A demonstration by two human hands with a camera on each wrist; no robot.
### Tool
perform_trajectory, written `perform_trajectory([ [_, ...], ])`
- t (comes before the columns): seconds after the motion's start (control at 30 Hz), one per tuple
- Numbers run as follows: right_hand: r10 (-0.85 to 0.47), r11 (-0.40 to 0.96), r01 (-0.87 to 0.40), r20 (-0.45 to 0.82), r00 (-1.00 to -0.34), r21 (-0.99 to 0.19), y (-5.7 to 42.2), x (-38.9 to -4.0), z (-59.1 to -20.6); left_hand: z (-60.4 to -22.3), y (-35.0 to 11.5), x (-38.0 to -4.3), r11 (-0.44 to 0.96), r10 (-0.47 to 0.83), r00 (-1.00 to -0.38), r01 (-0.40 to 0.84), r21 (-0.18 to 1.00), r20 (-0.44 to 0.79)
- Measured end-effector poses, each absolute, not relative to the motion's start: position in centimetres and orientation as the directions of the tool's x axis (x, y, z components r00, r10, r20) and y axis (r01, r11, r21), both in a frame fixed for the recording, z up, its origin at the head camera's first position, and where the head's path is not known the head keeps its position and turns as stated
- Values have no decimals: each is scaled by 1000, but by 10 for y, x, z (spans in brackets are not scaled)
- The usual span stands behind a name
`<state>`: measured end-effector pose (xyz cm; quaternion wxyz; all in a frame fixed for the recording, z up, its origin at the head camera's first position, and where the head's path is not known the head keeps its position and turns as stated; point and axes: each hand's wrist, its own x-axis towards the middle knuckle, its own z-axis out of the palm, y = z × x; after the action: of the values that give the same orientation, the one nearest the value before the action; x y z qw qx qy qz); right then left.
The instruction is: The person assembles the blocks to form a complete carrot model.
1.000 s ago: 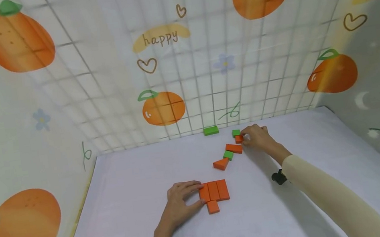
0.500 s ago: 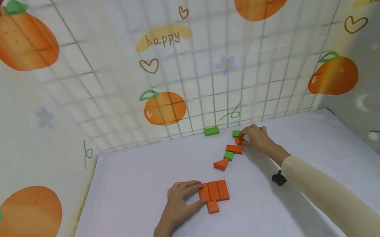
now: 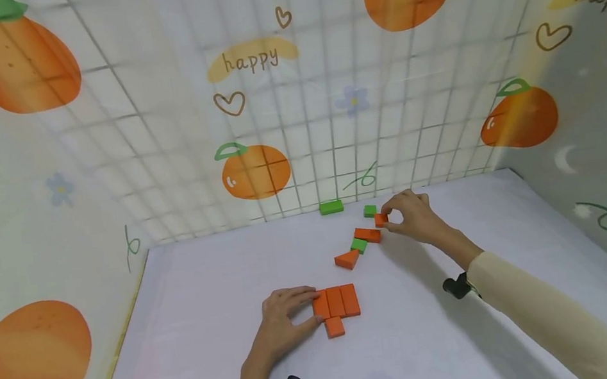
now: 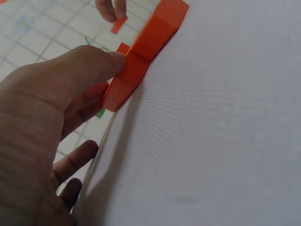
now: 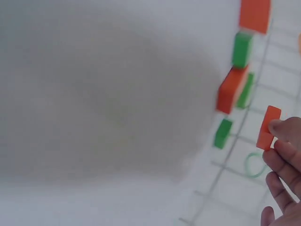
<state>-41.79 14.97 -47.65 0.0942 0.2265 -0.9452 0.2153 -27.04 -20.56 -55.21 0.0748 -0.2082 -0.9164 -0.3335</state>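
Observation:
Three flat orange rectangular blocks (image 3: 335, 302) lie side by side on the table, with a small square orange block (image 3: 334, 327) against their near side. My left hand (image 3: 283, 316) holds the leftmost rectangle at its ends, thumb at the near end and index finger at the far end. Farther back, my right hand (image 3: 415, 218) pinches another small orange block (image 3: 380, 220) between thumb and fingers. In the right wrist view that orange block (image 5: 271, 114) is held up off the table, its middle partly covered by the thumb.
Beside the right hand lie a small green block (image 3: 370, 211), an orange bar (image 3: 367, 235), another green block (image 3: 359, 246) and an orange triangular block (image 3: 347, 260). A green bar (image 3: 331, 207) lies by the patterned back wall (image 3: 189, 166). White cloth covers the table (image 3: 194, 321).
My right hand has picked up the small orange block and drawn it slightly right, away from the green block beside it. The left hand keeps its place at the row; the head view has shifted slightly.

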Motion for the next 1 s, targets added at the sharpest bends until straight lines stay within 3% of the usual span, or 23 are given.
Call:
perform_trajectory([
  [0.5, -587, 640, -707, 400, -703, -302, 115, -308, -475, -555, -209, -273, 673, 369, -875, 485, 558, 314],
  [0.7, -662, 581, -774, 408, -629, -249, 98, -286, -485, -553, -208, -272, 649, 377, -869, 495, 577, 321],
  [1.0, -730, 535, -813, 358, -582, -231, 81, -271, -497, -554, -207, -272, 640, 383, -863, 505, 580, 329],
])
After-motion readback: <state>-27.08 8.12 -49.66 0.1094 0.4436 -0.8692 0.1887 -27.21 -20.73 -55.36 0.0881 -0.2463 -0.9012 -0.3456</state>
